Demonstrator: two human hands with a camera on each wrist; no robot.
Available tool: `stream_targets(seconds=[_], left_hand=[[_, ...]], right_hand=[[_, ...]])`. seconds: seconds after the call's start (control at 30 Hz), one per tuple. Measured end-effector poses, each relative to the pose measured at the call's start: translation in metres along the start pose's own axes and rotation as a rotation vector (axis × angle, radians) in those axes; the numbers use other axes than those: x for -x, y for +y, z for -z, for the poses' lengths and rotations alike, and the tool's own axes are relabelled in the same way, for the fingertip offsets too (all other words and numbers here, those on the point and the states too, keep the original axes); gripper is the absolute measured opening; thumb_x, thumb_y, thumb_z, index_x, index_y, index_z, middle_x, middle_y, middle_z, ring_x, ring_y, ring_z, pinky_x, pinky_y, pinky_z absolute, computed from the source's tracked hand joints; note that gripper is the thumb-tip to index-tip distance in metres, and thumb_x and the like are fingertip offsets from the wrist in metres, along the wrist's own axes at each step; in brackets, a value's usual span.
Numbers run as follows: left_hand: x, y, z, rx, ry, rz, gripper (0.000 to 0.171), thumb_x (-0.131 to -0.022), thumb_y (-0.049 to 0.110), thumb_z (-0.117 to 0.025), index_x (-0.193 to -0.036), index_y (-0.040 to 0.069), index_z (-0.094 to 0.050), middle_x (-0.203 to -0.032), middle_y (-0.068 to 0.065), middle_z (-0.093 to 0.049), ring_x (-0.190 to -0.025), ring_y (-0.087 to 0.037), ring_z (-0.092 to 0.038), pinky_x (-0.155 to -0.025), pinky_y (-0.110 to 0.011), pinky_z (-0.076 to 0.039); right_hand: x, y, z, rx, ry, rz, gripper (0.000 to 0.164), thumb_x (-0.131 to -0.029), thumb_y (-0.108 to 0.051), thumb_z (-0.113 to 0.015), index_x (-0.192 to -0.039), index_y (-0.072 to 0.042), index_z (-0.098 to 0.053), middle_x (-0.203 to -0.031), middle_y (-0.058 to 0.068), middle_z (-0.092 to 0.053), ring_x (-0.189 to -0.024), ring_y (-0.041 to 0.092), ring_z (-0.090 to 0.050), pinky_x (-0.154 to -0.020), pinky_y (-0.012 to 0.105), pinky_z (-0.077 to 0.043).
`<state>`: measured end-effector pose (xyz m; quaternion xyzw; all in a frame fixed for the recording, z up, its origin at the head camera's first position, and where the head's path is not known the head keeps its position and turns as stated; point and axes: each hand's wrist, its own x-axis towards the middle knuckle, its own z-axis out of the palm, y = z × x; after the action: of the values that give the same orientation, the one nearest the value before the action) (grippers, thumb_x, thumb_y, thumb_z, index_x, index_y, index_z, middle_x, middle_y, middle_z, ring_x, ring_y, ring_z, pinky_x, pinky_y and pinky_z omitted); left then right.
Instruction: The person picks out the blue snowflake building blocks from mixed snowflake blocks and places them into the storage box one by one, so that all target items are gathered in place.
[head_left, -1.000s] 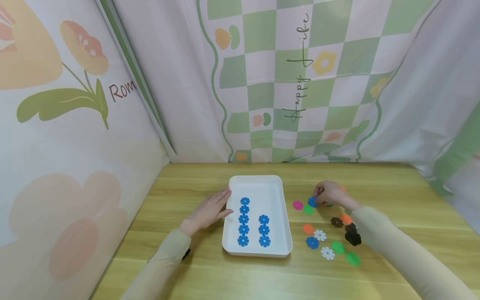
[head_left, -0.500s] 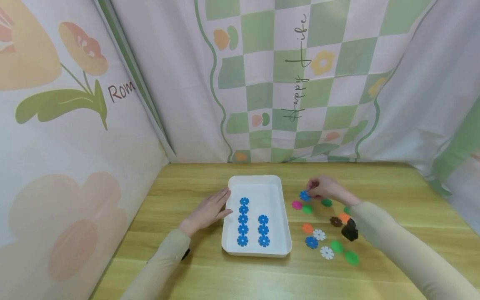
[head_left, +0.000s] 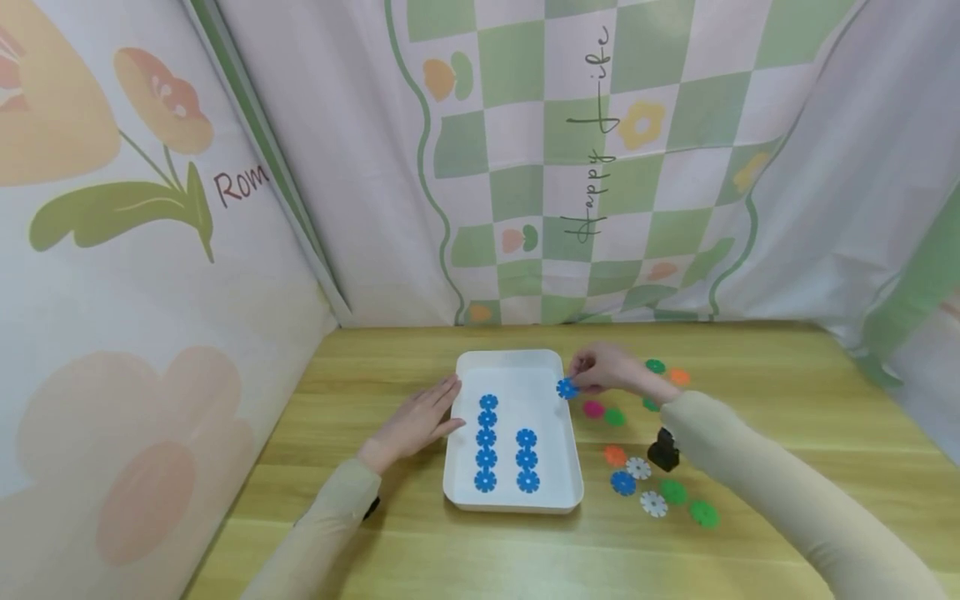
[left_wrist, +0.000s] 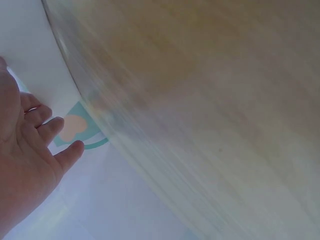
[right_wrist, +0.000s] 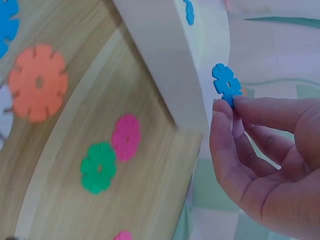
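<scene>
Between thumb and fingertips my right hand point(head_left: 606, 367) pinches a blue notched disc point(head_left: 567, 388), which overlaps the right rim of a white tray point(head_left: 540, 375) in the head view. The right wrist view shows that blue disc point(right_wrist: 226, 82) held by its edge beside the tray wall point(right_wrist: 165, 65). My left hand point(head_left: 418, 421) lies with straight fingers against the tray's left rim. Two columns of blue discs stand in the tray: a longer left one point(head_left: 486, 437) and a shorter right one point(head_left: 527, 458). In the left wrist view my left hand point(left_wrist: 35, 135) shows relaxed fingers.
Right of the tray, loose discs lie on the wooden table point(head_left: 390, 542): pink point(head_left: 593, 409), green point(head_left: 703, 513), orange point(head_left: 615, 455), white point(head_left: 654, 503) and blue point(head_left: 623, 482). A black device point(head_left: 663, 451) sits on my right wrist. A patterned curtain point(head_left: 517, 200) hangs behind the table.
My right hand has carried the blue disc leftward from the loose discs to the tray's right rim. The left hand has stayed at the tray's left side.
</scene>
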<state>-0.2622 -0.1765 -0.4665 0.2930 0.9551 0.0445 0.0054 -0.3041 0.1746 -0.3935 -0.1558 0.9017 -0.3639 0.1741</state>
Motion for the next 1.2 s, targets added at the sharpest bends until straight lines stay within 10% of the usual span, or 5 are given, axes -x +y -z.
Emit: stream_targets(seconds=[1.2], left_hand=[[0.0, 0.005, 0.009, -0.179, -0.005, 0.007, 0.073, -0.102, 0.057, -0.038, -0.156, 0.008, -0.03, -0.164, -0.008, -0.028, -0.153, -0.026, -0.028, -0.124, -0.051, -0.026]], right_hand=[[-0.033, -0.036, -0.065, 0.162, -0.053, -0.042, 0.005, -0.089, -0.001, -0.067, -0.084, 0.0, -0.069, -0.08, 0.01, -0.07, -0.066, 0.019, -0.069, -0.064, 0.029, -0.061]])
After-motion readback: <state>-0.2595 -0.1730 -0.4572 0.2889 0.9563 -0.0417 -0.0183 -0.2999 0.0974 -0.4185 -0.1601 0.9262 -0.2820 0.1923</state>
